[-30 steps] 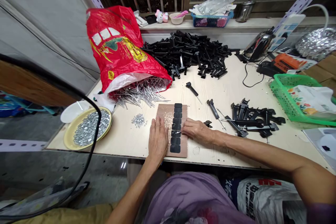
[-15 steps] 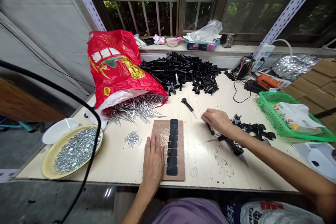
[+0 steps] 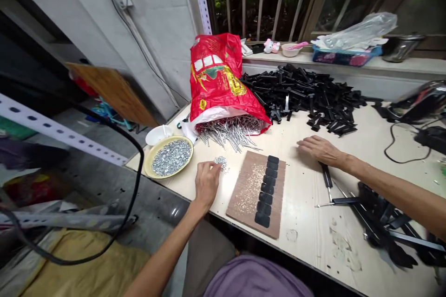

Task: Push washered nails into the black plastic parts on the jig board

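My left hand (image 3: 206,184) is at a small heap of metal washers (image 3: 220,161), thumb and fingertips pinched together at its near edge. Whatever they pinch is too small to make out. On the table right of the board, my right hand (image 3: 322,151) lies palm down, its fingers together and curled at the tips, hiding what is under them. Between the hands is a brown board (image 3: 240,204) with pale specks and a column of flat black tabs (image 3: 265,197). A black piece with a metal pin (image 3: 326,175) shows just below my right hand.
A yellow bowl of washers (image 3: 147,162) stands at the left edge. Behind it, a red bag (image 3: 216,83) spills metal pins (image 3: 230,133). Black parts are heaped at the back (image 3: 306,95) and front right (image 3: 386,222). A black cable (image 3: 134,148) hangs in front at left.
My view has swung left. My left hand has left the board for the washer heap. My right hand has moved over the spot where a lone black piece lay; that piece is hidden now.
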The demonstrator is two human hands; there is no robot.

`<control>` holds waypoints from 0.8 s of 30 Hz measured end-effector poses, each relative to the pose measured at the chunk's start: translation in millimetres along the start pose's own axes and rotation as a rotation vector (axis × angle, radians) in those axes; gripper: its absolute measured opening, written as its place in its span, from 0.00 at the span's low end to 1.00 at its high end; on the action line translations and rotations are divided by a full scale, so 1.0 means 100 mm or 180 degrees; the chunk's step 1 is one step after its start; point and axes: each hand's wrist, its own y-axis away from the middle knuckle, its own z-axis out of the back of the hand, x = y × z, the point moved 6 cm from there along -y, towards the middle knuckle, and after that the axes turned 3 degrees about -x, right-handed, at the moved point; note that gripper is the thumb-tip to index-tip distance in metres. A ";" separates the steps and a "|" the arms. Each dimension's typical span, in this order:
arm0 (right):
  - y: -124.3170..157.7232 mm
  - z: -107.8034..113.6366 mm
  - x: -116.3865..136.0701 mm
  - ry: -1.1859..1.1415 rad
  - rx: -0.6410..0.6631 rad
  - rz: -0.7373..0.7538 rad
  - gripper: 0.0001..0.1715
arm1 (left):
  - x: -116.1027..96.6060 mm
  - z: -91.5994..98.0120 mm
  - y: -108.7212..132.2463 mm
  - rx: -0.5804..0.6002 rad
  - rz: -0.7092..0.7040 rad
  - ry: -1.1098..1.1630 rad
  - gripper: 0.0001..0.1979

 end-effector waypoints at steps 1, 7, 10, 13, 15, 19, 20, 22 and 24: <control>-0.03 0.06 0.02 -0.0024 -0.0110 0.0054 0.12 | -0.03 -0.04 -0.03 0.0079 -0.0128 -0.0048 0.13; -0.13 0.66 0.33 -0.0351 -0.1274 -0.0477 0.13 | -0.16 -0.30 -0.15 0.0750 -0.0646 -0.0400 0.10; -0.16 0.80 0.72 -0.0807 -0.1430 -0.0509 0.19 | -0.17 -0.37 -0.19 0.1084 -0.0674 -0.0435 0.10; -0.24 0.78 1.13 -0.1361 -0.1288 -0.0549 0.19 | -0.18 -0.38 -0.24 0.1255 -0.0571 -0.0284 0.09; -0.32 0.67 1.37 -0.1689 -0.1108 -0.0743 0.17 | -0.17 -0.35 -0.27 0.1217 -0.0354 0.0125 0.08; -0.48 0.40 1.77 -0.2170 -0.0710 -0.1051 0.14 | -0.08 -0.23 -0.26 0.0859 0.0839 0.1985 0.05; -0.52 0.35 1.86 -0.2233 -0.0636 -0.1055 0.15 | -0.07 -0.20 -0.23 0.0780 0.1237 0.2562 0.06; -0.59 0.26 2.00 -0.2306 -0.0540 -0.1014 0.17 | -0.11 -0.16 -0.15 0.0677 0.1836 0.3557 0.10; -0.65 0.23 2.09 -0.2350 -0.0519 -0.0994 0.18 | -0.20 -0.09 -0.09 0.0611 0.2062 0.4140 0.12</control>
